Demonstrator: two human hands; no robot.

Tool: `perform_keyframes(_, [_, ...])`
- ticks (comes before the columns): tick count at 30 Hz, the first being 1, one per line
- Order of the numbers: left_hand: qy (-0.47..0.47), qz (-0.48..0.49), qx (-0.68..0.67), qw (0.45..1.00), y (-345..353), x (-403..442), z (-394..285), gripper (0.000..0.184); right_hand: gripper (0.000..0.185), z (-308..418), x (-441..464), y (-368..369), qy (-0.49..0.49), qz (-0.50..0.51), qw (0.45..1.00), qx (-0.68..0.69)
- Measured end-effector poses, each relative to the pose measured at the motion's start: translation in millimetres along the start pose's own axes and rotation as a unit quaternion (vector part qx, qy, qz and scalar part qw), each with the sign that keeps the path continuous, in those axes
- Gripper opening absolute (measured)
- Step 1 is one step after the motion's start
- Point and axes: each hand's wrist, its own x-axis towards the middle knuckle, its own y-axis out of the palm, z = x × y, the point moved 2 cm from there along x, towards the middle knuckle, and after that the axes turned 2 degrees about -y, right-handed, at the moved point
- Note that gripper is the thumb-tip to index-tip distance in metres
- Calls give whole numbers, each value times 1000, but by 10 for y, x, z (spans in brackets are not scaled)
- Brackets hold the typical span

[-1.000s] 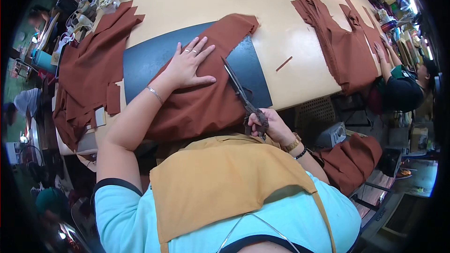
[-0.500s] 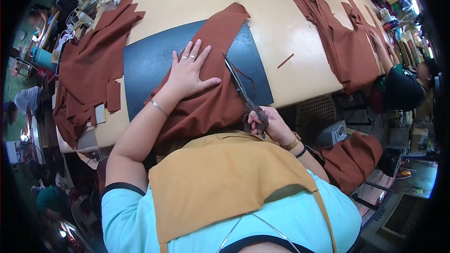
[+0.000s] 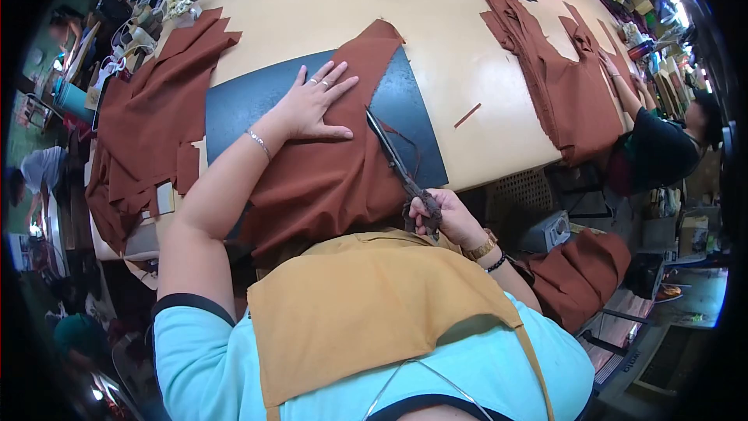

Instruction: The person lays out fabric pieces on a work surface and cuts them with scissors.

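Right hand (image 3: 430,212) grips scissors (image 3: 393,154) at cloth (image 3: 331,171) edge | left hand (image 3: 310,109) splayed | board (image 3: 405,101) exposed alongside

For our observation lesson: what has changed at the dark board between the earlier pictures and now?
The far end of the brown cloth has swung left, baring more of the dark board near its far right corner. Nothing was taken up or let go: the left hand still lies on the cloth, the right hand still holds the scissors.
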Motion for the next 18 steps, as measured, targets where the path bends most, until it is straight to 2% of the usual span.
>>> perform_keyframes(4, [-26, -20, -6, 999, 105, -91, -186, 101, 29, -75, 48, -33, 32, -4, 999, 2])
perform_keyframes(12, [-132, -40, -16, 990, 143, -255, -351, 102, 30, -48, -38, 61, -1, -26, 999, 32])
perform_keyframes(18, [-149, -52, -13, 987, 146, -300, -551, 103, 28, -64, 34, 7, 12, -5, 1000, 25])
